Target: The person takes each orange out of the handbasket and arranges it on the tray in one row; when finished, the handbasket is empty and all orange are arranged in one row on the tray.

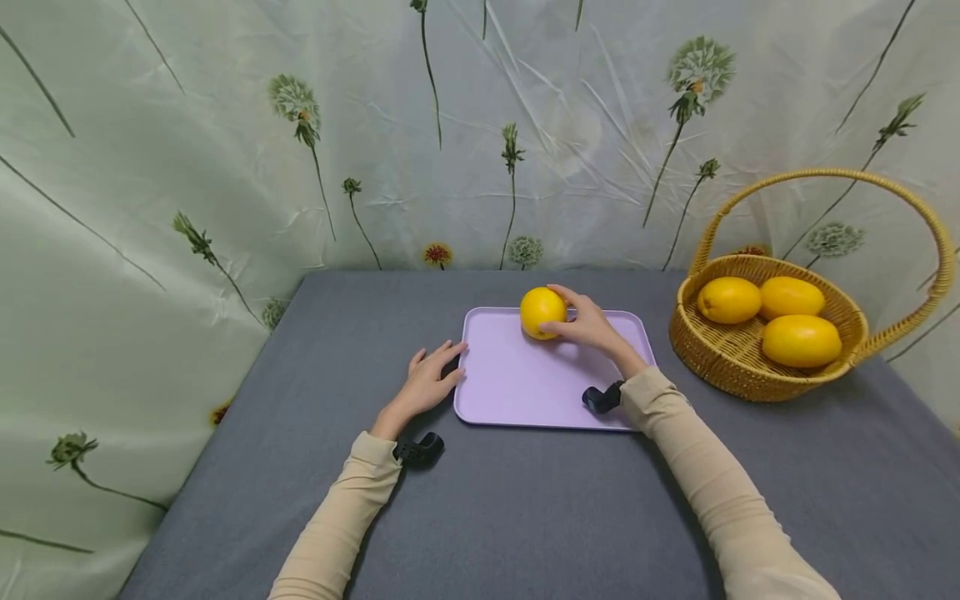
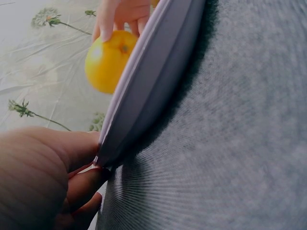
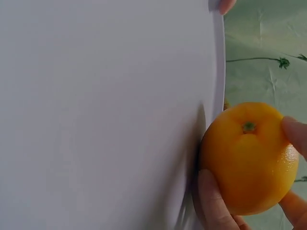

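Observation:
Near the far edge of the lilac tray, my right hand grips a round orange between thumb and fingers. The orange's stem end shows in the right wrist view, where fingers curl around its sides and its shadow falls on the tray. Whether it rests on the tray or is held just above it, I cannot tell. My left hand lies at the tray's left side, fingers extended and touching the rim. Close up in the left wrist view, the fingertips meet the tray's rim.
A woven basket with a tall arched handle stands right of the tray, holding 3 yellow oval fruits. Grey cloth covers the table. A flower-printed curtain hangs behind it. Black wrist cameras sit on both wrists.

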